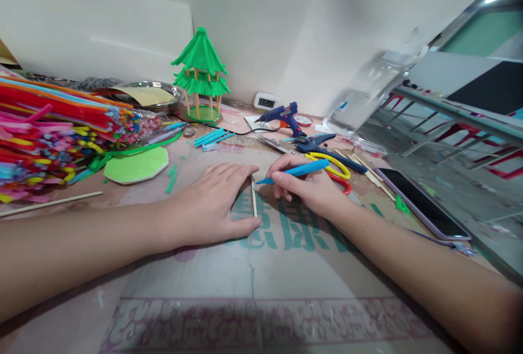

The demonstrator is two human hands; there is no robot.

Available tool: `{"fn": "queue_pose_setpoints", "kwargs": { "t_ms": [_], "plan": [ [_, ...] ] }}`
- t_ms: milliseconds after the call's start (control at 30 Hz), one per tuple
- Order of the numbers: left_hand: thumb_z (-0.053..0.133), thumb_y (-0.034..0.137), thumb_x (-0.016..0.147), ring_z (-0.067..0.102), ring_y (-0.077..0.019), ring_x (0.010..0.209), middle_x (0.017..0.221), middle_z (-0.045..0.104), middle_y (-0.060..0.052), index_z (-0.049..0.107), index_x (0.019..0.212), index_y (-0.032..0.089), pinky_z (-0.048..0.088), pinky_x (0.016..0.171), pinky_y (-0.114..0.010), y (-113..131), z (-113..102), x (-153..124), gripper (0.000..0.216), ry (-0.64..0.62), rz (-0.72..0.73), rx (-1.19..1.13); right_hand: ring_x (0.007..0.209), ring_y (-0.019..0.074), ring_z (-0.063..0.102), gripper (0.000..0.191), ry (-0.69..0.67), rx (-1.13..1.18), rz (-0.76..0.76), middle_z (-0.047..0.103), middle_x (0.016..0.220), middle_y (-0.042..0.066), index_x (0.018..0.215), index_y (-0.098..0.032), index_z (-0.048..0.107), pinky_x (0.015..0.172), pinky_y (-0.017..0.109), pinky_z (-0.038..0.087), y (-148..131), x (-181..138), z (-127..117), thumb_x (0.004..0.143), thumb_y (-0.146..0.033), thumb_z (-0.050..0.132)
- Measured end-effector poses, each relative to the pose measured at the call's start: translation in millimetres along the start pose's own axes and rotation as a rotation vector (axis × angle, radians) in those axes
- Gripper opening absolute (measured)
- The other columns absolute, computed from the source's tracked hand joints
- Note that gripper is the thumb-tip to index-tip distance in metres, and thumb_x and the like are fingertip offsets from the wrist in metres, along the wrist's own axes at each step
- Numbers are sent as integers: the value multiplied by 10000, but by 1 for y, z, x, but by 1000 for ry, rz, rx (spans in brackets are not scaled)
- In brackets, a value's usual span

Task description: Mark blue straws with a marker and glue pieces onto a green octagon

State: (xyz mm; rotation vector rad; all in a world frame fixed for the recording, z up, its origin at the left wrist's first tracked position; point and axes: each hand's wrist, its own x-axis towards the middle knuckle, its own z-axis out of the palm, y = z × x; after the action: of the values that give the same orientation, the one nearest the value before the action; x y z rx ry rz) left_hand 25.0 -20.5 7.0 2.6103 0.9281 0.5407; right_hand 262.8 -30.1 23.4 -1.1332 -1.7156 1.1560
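Note:
My left hand [208,199] rests on the table and grips a short wooden stick [254,199] by its two ends, thumb at the near end and forefinger at the far end. In my right hand [300,182] is a blue pen [306,169], its tip pointing left at the upper part of the stick. Whether the tip touches the wood, I cannot tell. Beneath both hands lies a clear sheet [212,275] over printed lettering. Just beyond my right hand are scissors with yellow and red handles [337,164].
A green-roofed pavilion model [200,79] stands at the back, near a timer [265,102] and a blue glue gun [284,117]. Bundled pipe cleaners [53,141] and a green octagonal board [137,166] lie left. A phone [423,201] and a clear jug [359,101] are right.

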Motion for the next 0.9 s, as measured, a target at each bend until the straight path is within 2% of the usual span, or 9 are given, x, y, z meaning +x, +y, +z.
{"fn": "queue_pose_setpoints", "kwargs": {
  "t_ms": [133, 267, 367, 467, 733, 900],
  "plan": [
    [687, 558, 885, 564, -400, 1365, 1454, 614, -197, 527, 1436, 146, 442, 1178, -591, 0, -1, 0, 707, -4, 6, 1, 512, 100, 528, 281, -52, 24, -12, 689, 685, 0, 965, -189, 691, 473, 220, 417, 0, -3, -2, 930, -467, 706],
    [679, 559, 900, 564, -384, 1371, 1464, 610, -189, 495, 1481, 143, 436, 1188, -560, 1, -1, 0, 738, -11, 0, 32, 471, 97, 513, 201, 3, 52, -18, 690, 629, -20, 908, -210, 614, 466, 216, 418, -1, -3, -1, 910, -387, 708],
    [677, 560, 899, 560, -379, 1381, 1474, 606, -187, 481, 1501, 138, 431, 1196, -544, 1, 0, -1, 760, -8, -3, 48, 441, 102, 499, 288, 53, 6, 23, 663, 557, -31, 830, -228, 541, 444, 215, 398, -5, -2, 2, 858, -402, 770],
    [676, 561, 894, 561, -382, 1379, 1473, 607, -190, 480, 1505, 138, 431, 1195, -549, 1, 0, 0, 769, -6, -4, 44, 442, 106, 499, 336, 78, -56, 55, 647, 541, -28, 788, -226, 546, 439, 220, 394, -8, -1, 5, 817, -429, 813],
    [683, 554, 878, 549, -392, 1395, 1476, 605, -187, 507, 1478, 156, 432, 1201, -568, 0, -1, 1, 741, -8, -7, 23, 445, 105, 504, 283, 96, -141, 21, 664, 583, -10, 806, -223, 569, 441, 227, 404, -5, 0, 7, 865, -429, 754],
    [669, 576, 885, 543, -407, 1399, 1485, 596, -199, 502, 1487, 149, 424, 1204, -594, 0, -1, 1, 757, -25, -12, 18, 444, 105, 504, 328, 88, -140, 24, 668, 591, -8, 823, -224, 564, 428, 220, 390, -6, 0, 8, 861, -478, 769]
  ]
}}
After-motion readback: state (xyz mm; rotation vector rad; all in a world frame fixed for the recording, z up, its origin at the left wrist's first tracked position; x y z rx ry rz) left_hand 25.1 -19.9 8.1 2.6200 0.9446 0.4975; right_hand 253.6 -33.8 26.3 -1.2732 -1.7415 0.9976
